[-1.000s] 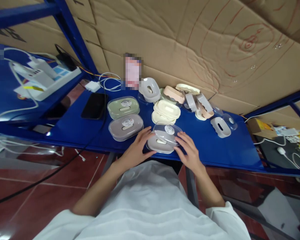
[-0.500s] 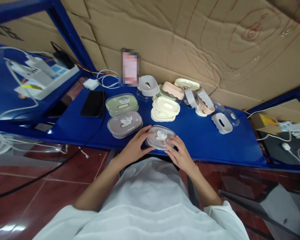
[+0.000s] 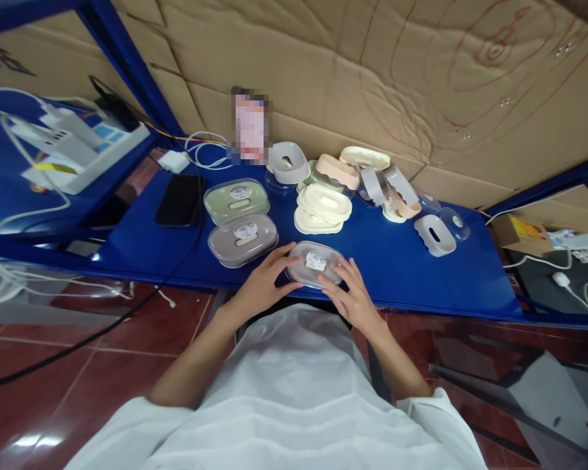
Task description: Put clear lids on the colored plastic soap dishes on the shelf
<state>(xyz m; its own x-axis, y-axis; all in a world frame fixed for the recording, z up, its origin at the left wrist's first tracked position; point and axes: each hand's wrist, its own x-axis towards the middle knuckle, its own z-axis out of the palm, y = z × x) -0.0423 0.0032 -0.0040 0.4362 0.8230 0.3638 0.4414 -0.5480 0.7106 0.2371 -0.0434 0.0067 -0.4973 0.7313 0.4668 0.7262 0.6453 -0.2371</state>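
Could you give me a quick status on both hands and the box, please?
Left hand and right hand both flat on grey lidded box. Box at blue table front edge. Second grey box close left.

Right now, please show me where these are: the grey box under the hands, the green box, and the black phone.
grey box (image 3: pixel 315 263), head view, on the round label of its clear lid.
green box (image 3: pixel 236 200), head view, middle of its lid.
black phone (image 3: pixel 180 200), head view, middle of its dark screen.
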